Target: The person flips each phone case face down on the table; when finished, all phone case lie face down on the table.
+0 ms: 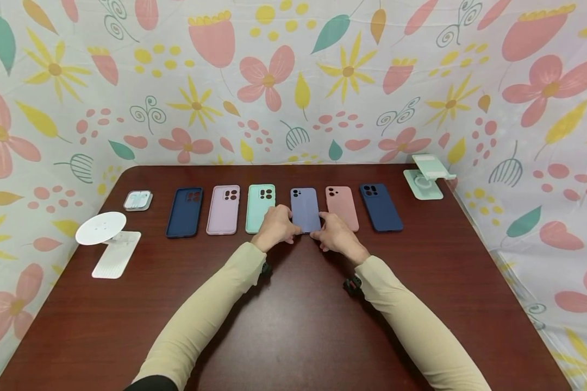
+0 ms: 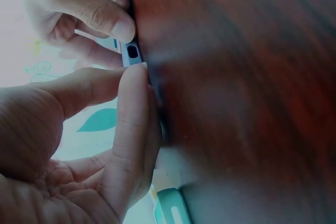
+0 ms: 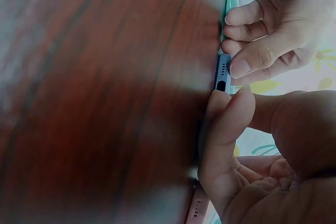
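A periwinkle-blue phone case (image 1: 305, 203) lies face down in the middle of a row of cases, camera holes at the far end. My left hand (image 1: 277, 224) pinches its near left corner between thumb and fingers. At the near right corner my right hand (image 1: 336, 233) does the same. Both wrist views show the case's bottom edge, with its port opening (image 2: 133, 51) and speaker holes (image 3: 223, 69) between the two hands. A mint case (image 1: 259, 209) lies just left of my left hand, partly covered by it. The pink case (image 1: 341, 203) is beside my right hand.
Left of the mint case lie a lilac case (image 1: 223, 210) and a dark navy case (image 1: 184, 213); a blue case (image 1: 381, 207) ends the row. A white stand (image 1: 116, 255) and a small clear box (image 1: 138, 200) are at left, a pale green phone stand (image 1: 424, 184) at back right.
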The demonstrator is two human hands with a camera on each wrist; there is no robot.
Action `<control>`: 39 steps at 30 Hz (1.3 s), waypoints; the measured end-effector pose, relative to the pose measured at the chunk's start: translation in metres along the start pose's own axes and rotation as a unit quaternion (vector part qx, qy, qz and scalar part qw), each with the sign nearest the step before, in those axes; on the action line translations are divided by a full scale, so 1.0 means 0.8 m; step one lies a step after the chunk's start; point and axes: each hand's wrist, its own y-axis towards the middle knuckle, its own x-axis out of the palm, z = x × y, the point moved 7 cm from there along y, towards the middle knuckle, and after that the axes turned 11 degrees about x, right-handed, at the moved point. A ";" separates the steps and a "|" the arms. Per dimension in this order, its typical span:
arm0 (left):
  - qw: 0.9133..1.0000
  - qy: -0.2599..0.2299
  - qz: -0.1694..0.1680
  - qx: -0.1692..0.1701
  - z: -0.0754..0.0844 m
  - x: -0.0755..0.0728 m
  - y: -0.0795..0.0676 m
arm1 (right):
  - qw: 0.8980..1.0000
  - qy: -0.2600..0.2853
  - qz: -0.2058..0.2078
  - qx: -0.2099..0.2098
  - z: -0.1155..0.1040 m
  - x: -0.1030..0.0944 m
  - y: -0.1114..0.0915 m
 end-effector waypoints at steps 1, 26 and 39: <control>1.000 0.003 0.001 0.000 -0.001 0.000 0.000 | 1.000 -0.004 0.000 0.000 0.000 0.000 0.001; 0.999 0.047 -0.013 -0.025 -0.034 -0.080 -0.042 | 0.994 0.056 -0.003 -0.092 -0.048 0.058 0.011; 0.993 0.106 -0.048 -0.037 -0.161 -0.077 0.013 | 0.995 0.005 -0.034 -0.093 -0.095 0.078 -0.008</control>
